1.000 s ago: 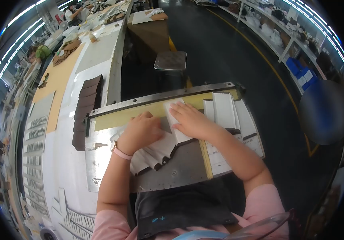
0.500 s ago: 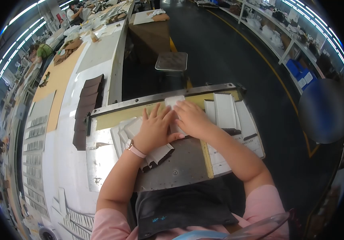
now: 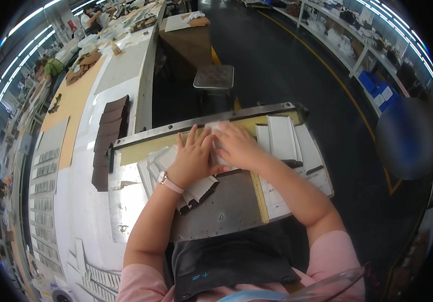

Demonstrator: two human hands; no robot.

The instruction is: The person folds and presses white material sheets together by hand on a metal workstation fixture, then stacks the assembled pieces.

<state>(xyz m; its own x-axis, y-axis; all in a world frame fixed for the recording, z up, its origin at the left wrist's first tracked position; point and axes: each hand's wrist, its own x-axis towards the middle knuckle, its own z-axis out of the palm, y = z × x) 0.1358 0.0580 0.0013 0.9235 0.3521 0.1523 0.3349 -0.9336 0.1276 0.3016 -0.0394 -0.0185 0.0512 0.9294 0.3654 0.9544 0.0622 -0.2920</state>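
Note:
A small white piece (image 3: 213, 126) of sheet material, like leather or card, lies on the metal-topped board under both hands. My left hand (image 3: 194, 157) rests on its left side with the fingers spread. From the right, my right hand (image 3: 237, 146) presses its bent fingers on the upper part, thumb apart from them. Most of the piece is covered by the hands. Fanned white pieces with dark edges (image 3: 200, 193) lie beneath and beside my left hand. More stacked white pieces (image 3: 282, 138) sit to the right of my right hand.
A metal bar (image 3: 176, 132) runs along the board's far edge. Dark brown strips (image 3: 111, 136) lie on the long white table (image 3: 83, 201) at left. Beyond the board stands a stool (image 3: 214, 77). Shelving with blue bins (image 3: 380, 90) lines the right. Other people work far left.
My right hand has shifted slightly left and its fingers are more bent over the top of the white piece. My left hand stays nearly in place, its fingers a little closer together.

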